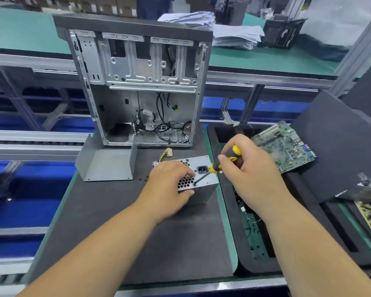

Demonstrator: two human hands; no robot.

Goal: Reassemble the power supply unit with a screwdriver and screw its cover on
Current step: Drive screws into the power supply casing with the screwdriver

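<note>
Dark mat; right hand grips screwdriver.

Bare mat lies before the unit; the case blocks behind.

no legible text, black box print too blurred
</note>
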